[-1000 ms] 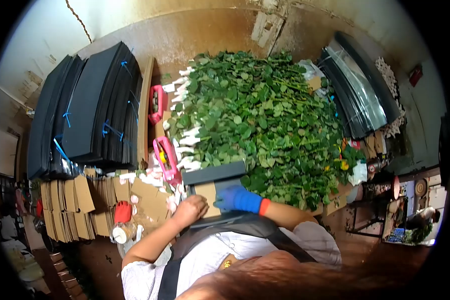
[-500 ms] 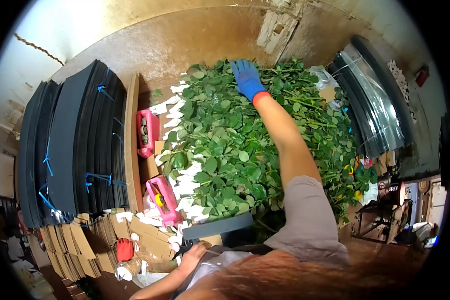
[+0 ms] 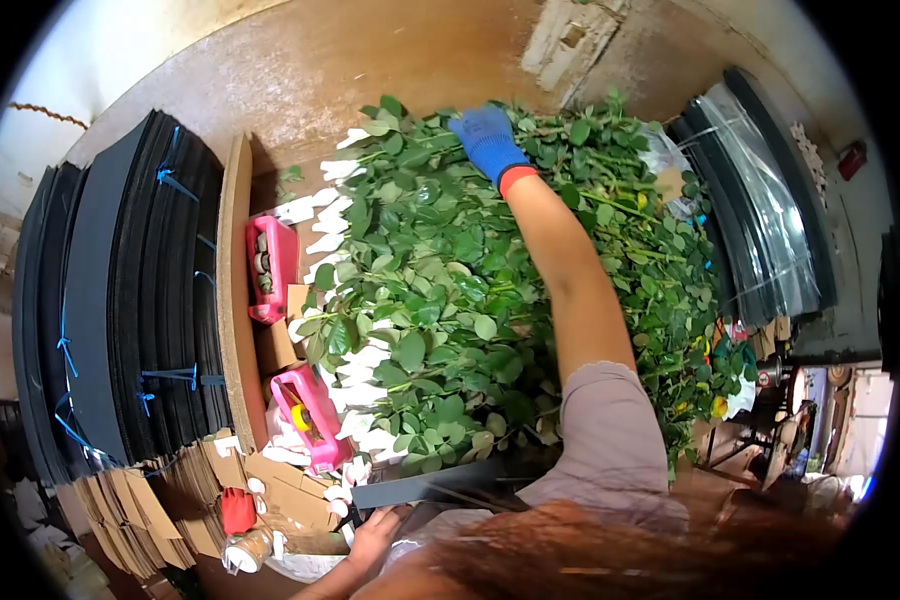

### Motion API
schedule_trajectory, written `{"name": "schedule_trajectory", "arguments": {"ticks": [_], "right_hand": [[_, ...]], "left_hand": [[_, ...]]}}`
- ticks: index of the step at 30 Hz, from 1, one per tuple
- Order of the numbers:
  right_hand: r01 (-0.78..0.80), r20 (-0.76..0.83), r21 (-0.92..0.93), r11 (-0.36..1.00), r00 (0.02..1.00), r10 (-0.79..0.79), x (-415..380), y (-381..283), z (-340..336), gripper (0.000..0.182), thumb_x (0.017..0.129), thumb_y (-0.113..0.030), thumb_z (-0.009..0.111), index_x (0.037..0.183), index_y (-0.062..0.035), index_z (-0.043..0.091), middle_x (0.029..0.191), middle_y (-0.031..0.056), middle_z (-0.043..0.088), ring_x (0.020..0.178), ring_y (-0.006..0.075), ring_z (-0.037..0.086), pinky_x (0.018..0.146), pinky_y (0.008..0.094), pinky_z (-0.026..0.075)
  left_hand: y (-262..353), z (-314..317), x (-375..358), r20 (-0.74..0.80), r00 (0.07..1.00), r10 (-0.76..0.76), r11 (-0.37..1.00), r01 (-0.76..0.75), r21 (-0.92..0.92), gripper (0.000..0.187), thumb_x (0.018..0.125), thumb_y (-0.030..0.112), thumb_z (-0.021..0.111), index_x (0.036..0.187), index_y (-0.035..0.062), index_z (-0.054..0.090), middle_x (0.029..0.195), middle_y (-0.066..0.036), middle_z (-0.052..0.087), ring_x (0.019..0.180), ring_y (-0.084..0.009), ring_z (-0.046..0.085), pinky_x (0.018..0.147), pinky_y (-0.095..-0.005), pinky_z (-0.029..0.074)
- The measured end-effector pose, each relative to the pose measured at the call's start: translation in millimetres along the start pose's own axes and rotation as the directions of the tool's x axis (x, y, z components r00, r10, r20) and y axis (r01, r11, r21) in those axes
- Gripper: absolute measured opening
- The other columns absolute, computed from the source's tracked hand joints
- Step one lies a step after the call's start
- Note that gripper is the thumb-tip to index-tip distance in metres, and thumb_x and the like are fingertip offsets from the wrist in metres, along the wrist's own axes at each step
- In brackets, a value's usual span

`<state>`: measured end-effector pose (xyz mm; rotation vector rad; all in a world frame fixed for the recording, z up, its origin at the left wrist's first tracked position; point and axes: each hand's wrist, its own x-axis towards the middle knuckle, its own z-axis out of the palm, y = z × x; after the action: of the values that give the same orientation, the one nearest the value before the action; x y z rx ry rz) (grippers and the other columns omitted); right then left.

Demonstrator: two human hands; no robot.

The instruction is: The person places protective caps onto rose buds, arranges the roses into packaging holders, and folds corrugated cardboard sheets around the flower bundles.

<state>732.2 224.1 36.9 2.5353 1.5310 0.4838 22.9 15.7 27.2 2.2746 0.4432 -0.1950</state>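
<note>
A wide pile of green leafy stems (image 3: 460, 270) covers the table, with white wrapped ends (image 3: 335, 215) along its left side. My right hand (image 3: 485, 138), in a blue glove with a red cuff, reaches to the far edge of the pile. Its fingers bend down among the leaves, so what they touch or hold is hidden. Bare and low in the view, my left hand (image 3: 378, 532) rests by the near edge of a dark grey board (image 3: 420, 487). Its fingers are partly hidden.
Two pink tape dispensers (image 3: 310, 418) stand left of the stems, beside a wooden ledge (image 3: 238, 300). Stacks of black sheets (image 3: 120, 290) tied with blue string rise at the left. Flat cardboard (image 3: 125, 515) lies below them. Plastic-wrapped sheets (image 3: 760, 200) stand at the right.
The view has shifted a little. My gloved right hand's fingers, stretched out flat before, now curl down into the leaves. My left hand stays near the grey board.
</note>
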Motion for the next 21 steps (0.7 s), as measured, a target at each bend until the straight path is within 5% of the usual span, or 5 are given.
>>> {"name": "schedule_trajectory", "arguments": {"ticks": [6,11,13,18,21], "right_hand": [[-0.018,-0.297,-0.016,1.0,0.955,0.013,-120,7,-193,0.036,0.088,-0.009,0.059,0.121,-0.0211,0.062,0.097,0.0085,0.06,0.088,0.0278,0.063,0.069,0.0429,0.05],[0.103,-0.022,-0.151,0.983,0.994,-0.108,-248,-45,-172,0.058,0.09,-0.009,0.055,0.145,-0.0243,0.05,0.112,0.0097,0.058,0.091,0.0244,0.063,0.067,0.0395,0.046],[0.166,0.22,0.208,0.964,0.952,-0.211,-294,-69,-157,0.062,0.089,-0.007,0.056,0.149,-0.0224,0.047,0.127,0.0128,0.057,0.098,0.0282,0.062,0.076,0.0421,0.047],[0.007,-0.2,0.299,0.954,0.978,0.056,-359,-87,-234,0.059,0.084,-0.006,0.059,0.141,-0.0221,0.055,0.137,0.0124,0.055,0.114,0.0306,0.058,0.103,0.0473,0.042],[0.254,-0.253,0.229,0.94,0.948,-0.194,-400,-96,-196,0.061,0.079,-0.013,0.066,0.138,-0.0243,0.056,0.138,0.012,0.055,0.121,0.0303,0.054,0.11,0.0498,0.037]], "left_hand": [[23,-28,17,-0.09,0.978,0.188,0.97,-0.172,0.17,0.031,0.079,0.007,0.063,0.109,0.0113,0.071,0.122,0.0,0.065,0.121,-0.0187,0.059,0.095,-0.0283,0.053],[33,-35,25,-0.147,0.938,0.315,0.936,-0.281,0.213,0.025,0.077,0.009,0.073,0.102,0.0106,0.072,0.111,-0.002,0.067,0.111,-0.0217,0.064,0.089,-0.0305,0.056],[34,-31,24,-0.151,0.935,0.32,0.935,-0.286,0.21,0.024,0.077,0.008,0.074,0.101,0.0088,0.072,0.109,-0.004,0.067,0.109,-0.0239,0.064,0.088,-0.0326,0.056],[38,-32,19,-0.175,0.937,0.302,0.949,-0.278,0.148,0.021,0.079,0.006,0.073,0.1,0.0052,0.071,0.109,-0.008,0.067,0.109,-0.0286,0.063,0.091,-0.0363,0.054],[45,-37,19,-0.195,0.932,0.306,0.948,-0.282,0.145,0.018,0.08,0.006,0.073,0.098,0.0049,0.07,0.107,-0.008,0.067,0.106,-0.0284,0.064,0.089,-0.0368,0.055]]}}
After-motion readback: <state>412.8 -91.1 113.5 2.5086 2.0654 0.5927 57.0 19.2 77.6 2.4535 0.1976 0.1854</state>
